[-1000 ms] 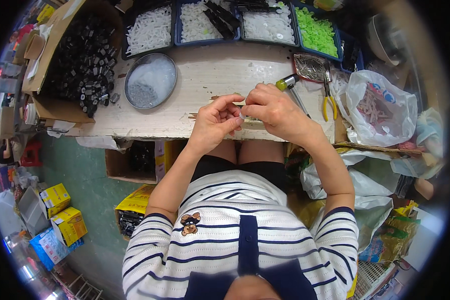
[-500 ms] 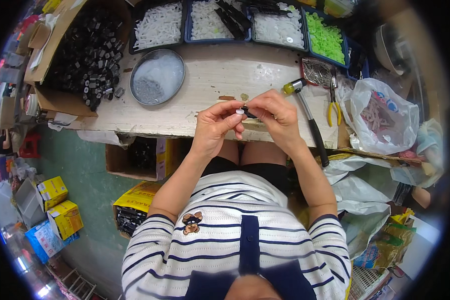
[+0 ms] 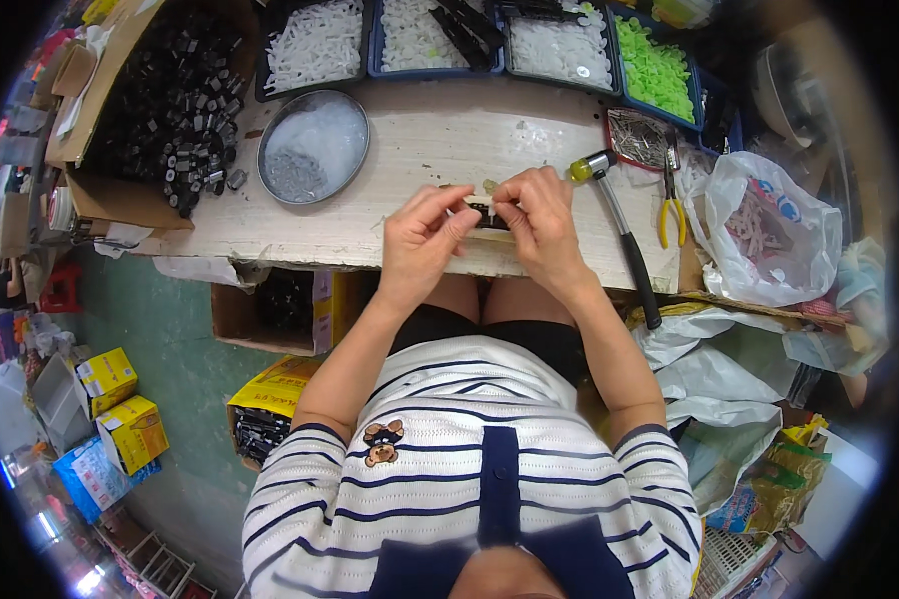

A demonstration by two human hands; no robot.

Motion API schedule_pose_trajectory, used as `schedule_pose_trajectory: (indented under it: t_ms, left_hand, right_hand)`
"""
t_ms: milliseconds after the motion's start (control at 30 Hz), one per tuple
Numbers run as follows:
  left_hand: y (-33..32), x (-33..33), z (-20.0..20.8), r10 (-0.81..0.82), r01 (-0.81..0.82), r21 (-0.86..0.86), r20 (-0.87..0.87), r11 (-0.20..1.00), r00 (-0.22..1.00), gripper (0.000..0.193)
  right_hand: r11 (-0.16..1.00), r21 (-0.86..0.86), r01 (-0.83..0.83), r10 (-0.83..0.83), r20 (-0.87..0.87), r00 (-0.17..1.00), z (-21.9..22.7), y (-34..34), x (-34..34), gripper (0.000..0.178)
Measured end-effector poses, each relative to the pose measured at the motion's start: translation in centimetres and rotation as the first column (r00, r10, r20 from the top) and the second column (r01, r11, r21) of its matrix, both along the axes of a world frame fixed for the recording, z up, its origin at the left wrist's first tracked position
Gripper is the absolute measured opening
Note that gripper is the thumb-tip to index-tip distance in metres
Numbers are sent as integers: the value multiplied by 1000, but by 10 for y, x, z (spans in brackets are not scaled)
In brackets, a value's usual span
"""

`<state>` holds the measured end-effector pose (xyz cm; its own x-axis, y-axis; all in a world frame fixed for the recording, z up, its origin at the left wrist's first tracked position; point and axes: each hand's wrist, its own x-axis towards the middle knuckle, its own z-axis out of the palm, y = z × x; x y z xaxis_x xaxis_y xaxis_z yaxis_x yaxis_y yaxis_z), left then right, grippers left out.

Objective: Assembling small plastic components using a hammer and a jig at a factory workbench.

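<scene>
Over the front of the workbench, both my hands meet at a small black plastic part (image 3: 487, 215). My right hand (image 3: 541, 225) pinches it between thumb and curled fingers, which cover its right end. A speck of white shows on the part, too small to make out. Just left of it, my left hand (image 3: 420, 240) has its thumb and forefinger tips apart, with nothing visible between them. A hammer (image 3: 624, 240) with a yellow head face and black grip lies to the right of my right hand. A round metal dish (image 3: 361, 165) of clear and whitish small pieces stands to the left.
At the back are trays of white pieces (image 3: 315, 45) and bright green pieces (image 3: 654, 70). A carton (image 3: 125, 205) spills black parts at the left. Yellow-handled pliers (image 3: 672, 215), a red-rimmed tray of metal pins (image 3: 639, 138) and a plastic bag (image 3: 799, 270) lie right.
My left thumb and forefinger have parted, and the white round piece at their tips no longer shows there. My right hand has shifted slightly left, and more of the black part is visible.
</scene>
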<state>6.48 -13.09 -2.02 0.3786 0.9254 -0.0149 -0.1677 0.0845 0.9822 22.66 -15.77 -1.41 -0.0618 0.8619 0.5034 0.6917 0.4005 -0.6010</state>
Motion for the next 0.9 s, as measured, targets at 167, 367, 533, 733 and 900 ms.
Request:
schedule_pose_trajectory:
  t_ms: [167, 367, 533, 733, 900]
  left_hand:
    - [16, -13, -9, 49, 3, 229, -222, 973, 974, 20]
    - [20, -9, -13, 19, 71, 261, -324, 963, 946, 22]
    - [22, -7, -11, 9, 84, 225, -380, 971, 925, 26]
    - [24, -6, -2, -37, 159, 224, -468, 962, 883, 30]
    - [23, -2, -1, 8, 202, 314, -559, 928, 829, 36]
  right_hand:
    - [996, -83, 46, -33, 152, 988, -12, 0, 1, 9]
    - [998, -61, 31, -19, 197, 980, -15, 7, -7, 11]
    - [1000, -5, -5, 7, 303, 953, -17, 9, -6, 14]
    - [1000, -19, -3, 7, 220, 975, -21, 8, -6, 9]
    - [999, -38, 19, -12, 178, 984, -20, 7, -7, 9]
